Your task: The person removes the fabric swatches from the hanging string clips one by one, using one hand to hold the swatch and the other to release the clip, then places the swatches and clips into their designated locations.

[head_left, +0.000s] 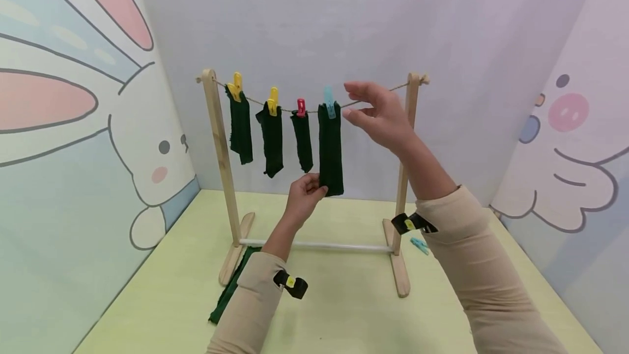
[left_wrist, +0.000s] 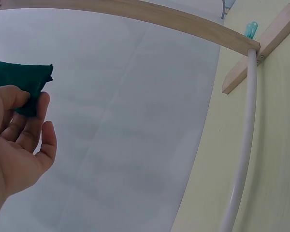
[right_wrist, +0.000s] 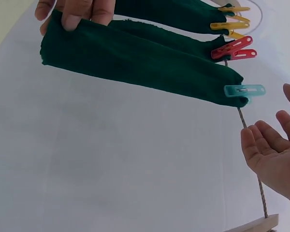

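Note:
A dark green cloth strip (head_left: 330, 149) hangs from the cord under a light blue clothespin (head_left: 329, 104). My left hand (head_left: 303, 198) pinches the strip's lower left corner between thumb and fingers; the left wrist view shows that pinch on the green cloth (left_wrist: 24, 77). Just right of the blue clothespin, my right hand (head_left: 380, 116) is held apart from it, thumb and fingers spread with nothing between them. In the right wrist view the blue clothespin (right_wrist: 244, 91) grips the cloth's top end, and the right hand (right_wrist: 275, 150) is beside the cord.
Further left on the cord hang three shorter green cloths, held by yellow clothespins (head_left: 273, 101) and a red clothespin (head_left: 301, 107). The wooden rack (head_left: 221, 163) stands on a pale yellow table (head_left: 354, 310). Another green cloth (head_left: 231, 294) lies front left; a blue clothespin (head_left: 420, 245) lies right.

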A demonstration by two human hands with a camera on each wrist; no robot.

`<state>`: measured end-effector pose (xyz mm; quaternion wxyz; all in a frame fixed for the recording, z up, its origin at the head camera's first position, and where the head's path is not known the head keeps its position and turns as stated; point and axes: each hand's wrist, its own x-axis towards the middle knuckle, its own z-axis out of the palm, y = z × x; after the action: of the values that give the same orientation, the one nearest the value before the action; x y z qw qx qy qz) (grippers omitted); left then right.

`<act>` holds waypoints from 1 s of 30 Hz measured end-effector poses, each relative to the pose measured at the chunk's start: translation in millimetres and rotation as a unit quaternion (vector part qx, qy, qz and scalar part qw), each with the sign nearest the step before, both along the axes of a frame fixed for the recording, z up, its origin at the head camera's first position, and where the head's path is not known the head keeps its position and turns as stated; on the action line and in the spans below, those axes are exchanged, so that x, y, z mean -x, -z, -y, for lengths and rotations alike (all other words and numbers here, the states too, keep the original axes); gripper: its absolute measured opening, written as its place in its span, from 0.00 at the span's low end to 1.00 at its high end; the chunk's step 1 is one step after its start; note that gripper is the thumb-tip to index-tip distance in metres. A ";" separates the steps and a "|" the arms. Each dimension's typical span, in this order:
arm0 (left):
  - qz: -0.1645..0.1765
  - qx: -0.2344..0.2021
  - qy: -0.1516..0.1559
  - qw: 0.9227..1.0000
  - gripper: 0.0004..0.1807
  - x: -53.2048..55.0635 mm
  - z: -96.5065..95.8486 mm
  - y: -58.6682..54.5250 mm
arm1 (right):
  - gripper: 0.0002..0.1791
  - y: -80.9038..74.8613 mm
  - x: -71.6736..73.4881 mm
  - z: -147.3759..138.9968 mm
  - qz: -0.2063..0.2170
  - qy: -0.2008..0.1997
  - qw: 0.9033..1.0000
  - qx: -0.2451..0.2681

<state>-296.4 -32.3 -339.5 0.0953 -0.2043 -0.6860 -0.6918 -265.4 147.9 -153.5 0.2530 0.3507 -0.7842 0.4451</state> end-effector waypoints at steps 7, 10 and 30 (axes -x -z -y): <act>-0.004 0.021 0.003 1.000 0.11 -1.5 0.2 -0.1 | 0.25 -4.8 12.6 9.4 0.005 0.024 0.999 -0.025; -0.004 0.023 0.005 1.000 0.11 -0.7 0.3 -0.8 | 0.25 -7.4 15.8 13.0 0.026 0.019 0.999 -0.031; -0.005 0.049 0.013 0.999 0.09 -26.7 5.5 -23.2 | 0.18 -5.9 16.9 15.8 0.026 0.046 0.998 -0.040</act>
<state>-269.7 -37.8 -316.4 0.0797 -0.2205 -0.7158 -0.6578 -282.3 132.1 -147.5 0.2384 0.3125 -0.8227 0.4106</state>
